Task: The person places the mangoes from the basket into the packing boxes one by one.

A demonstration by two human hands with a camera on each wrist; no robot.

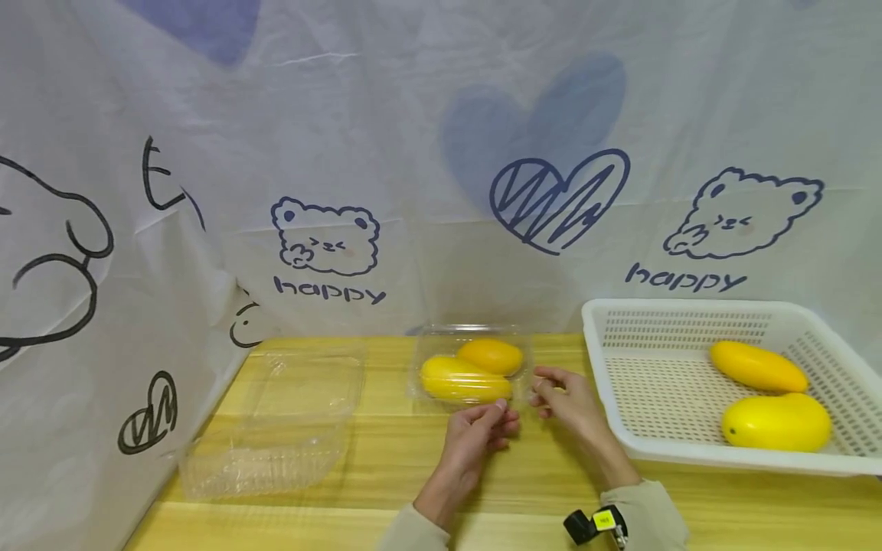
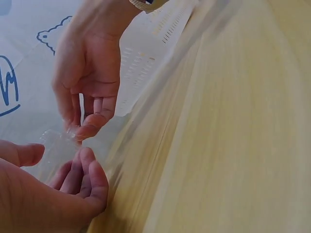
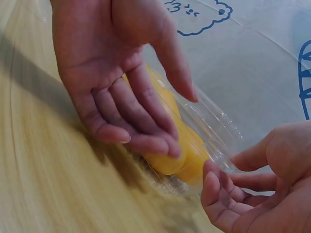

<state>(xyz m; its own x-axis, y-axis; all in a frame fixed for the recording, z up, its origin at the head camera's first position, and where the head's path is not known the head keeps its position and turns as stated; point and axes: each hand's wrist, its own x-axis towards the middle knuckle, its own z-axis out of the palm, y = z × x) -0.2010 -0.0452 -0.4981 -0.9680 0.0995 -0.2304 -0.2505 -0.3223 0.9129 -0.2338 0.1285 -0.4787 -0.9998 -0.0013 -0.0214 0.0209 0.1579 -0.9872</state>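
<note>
A clear plastic clamshell box [image 1: 471,330] stands near the back of the table with its lid down over two yellow mangoes [image 1: 465,380]. My right hand [image 1: 568,402] is at the box's right edge, where thumb and fingers pinch the plastic rim in the right wrist view. Just in front of the box is my left hand [image 1: 475,436], its fingers loosely bent and its thumb apart from them. In the right wrist view that left hand [image 3: 116,82] partly hides the mangoes [image 3: 189,158]. The left wrist view shows the box only as a blurred clear corner [image 2: 56,150].
To the right is a white perforated basket [image 1: 689,306] with two more mangoes [image 1: 777,422] in its right half. A second clear clamshell box [image 1: 269,459] lies unfolded at the left. Behind the wooden table [image 1: 386,490] hangs a printed cloth [image 1: 427,153].
</note>
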